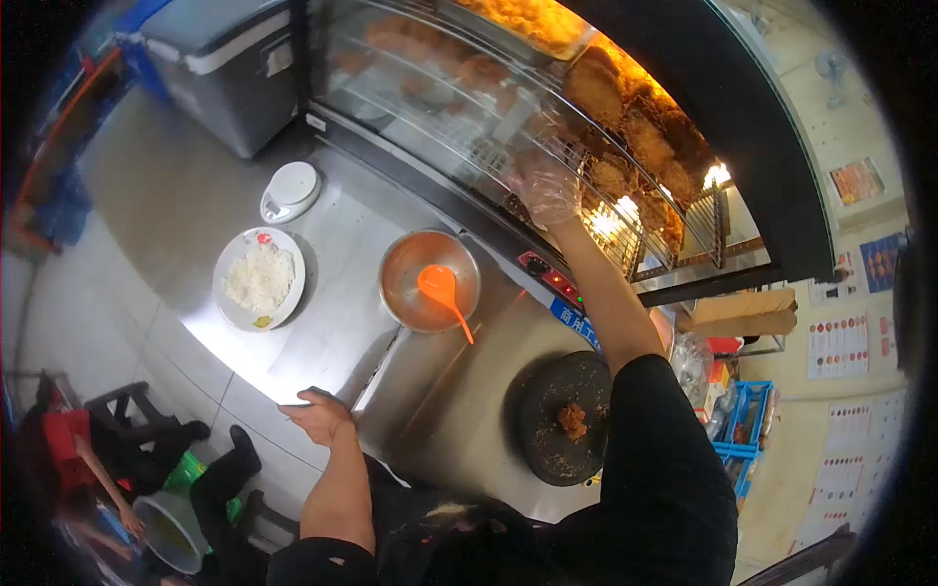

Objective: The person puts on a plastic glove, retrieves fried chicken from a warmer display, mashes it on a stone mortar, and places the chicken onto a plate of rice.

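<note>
My right hand [549, 188], in a clear plastic glove, reaches into the lit display warmer [440, 186] beside its wire racks. Its fingers are blurred, and I cannot make out what they hold. Browned fried pieces [640, 137] lie on the racks nearby. My left hand [320, 415] is bare, near the counter's front edge, with its fingers stretched out and nothing in it. Between the hands a metal bowl [399, 293] holds an orange ladle [440, 285]. On a round black board [547, 430] sits a small brown piece of food [572, 421].
A plate of rice [261, 280] and a white scale [291, 191] stand on the steel counter's left part. A grey cooler [220, 88] is behind them. People [176, 459] sit low at the lower left near a basin [168, 530]. Blue crates [747, 415] stand at right.
</note>
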Tool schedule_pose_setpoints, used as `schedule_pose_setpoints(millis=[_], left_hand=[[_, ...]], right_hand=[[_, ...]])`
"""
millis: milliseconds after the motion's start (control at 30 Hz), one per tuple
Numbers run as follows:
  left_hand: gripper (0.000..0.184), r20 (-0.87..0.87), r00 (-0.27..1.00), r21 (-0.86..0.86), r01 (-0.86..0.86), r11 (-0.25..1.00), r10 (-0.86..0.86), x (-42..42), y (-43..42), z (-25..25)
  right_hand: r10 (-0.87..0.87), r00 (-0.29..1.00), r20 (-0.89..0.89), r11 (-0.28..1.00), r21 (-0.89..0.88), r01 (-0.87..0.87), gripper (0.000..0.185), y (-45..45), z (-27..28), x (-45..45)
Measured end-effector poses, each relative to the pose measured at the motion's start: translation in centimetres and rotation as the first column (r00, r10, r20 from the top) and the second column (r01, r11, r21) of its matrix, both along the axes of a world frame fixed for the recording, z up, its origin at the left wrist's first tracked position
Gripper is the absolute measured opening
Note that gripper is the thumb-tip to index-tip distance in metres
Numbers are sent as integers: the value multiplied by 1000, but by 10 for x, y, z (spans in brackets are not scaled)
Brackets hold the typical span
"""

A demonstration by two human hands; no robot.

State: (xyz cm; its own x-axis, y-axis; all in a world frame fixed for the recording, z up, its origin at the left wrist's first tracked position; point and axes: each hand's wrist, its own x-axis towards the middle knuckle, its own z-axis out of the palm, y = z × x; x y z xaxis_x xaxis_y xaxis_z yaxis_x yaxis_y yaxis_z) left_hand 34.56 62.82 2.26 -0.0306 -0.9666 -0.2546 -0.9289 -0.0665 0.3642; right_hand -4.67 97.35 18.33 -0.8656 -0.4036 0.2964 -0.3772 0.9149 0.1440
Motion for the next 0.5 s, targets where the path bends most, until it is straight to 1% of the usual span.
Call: schedule_pose_setpoints(millis=[33,67,100,133,167,200,267,300,367,400,433,500], left_hand=[[68,17,1000,29,-7,1000,7,-2,1,1],[68,-1,1000,-12,-3,1000,3,-3,3,4],[68,-7,1000,-18,21,1000,-21,-4,4,8],[68,-1,1000,8,10,1000,-10,-5,5,13],[68,8,1000,35,-3,999,3,-7,5,18],[68,-12,1000,-1,-7,1000,7,-6,6,12],[68,0,1000,-16,4,1000,-4,-6,6,8],[68,15,1000,-25,3,1000,-3,-4,6,7],[67,12,1000,-20,14,1000,-13,-3,6,8],[67,8,1000,-9,17,1000,-17,-4,6,8],[67,5,1000,-13,26,1000,-26,-5,7,10],[66,25,999,-6,23,1000,-23,-6,8,13]], right_hand=[[-21,1000,-5,1000,-7,21,46,21,-39,-25],[25,999,36,985,-172,-19,44,20,-45,-32],[48,999,-2,995,-82,-48,40,31,-48,-31],[74,996,-41,997,7,-73,37,43,-50,-29],[53,997,-47,999,2,-52,37,41,-43,-28],[87,996,18,986,-146,-84,36,39,-41,-27],[-84,978,190,996,9,84,39,1,25,7],[-89,977,193,996,4,90,39,6,19,8],[69,998,13,993,-99,-67,34,15,14,11],[59,998,9,993,-104,-58,34,16,15,10],[35,993,112,974,-228,-8,36,17,17,7],[20,977,211,935,-350,57,39,26,9,2]])
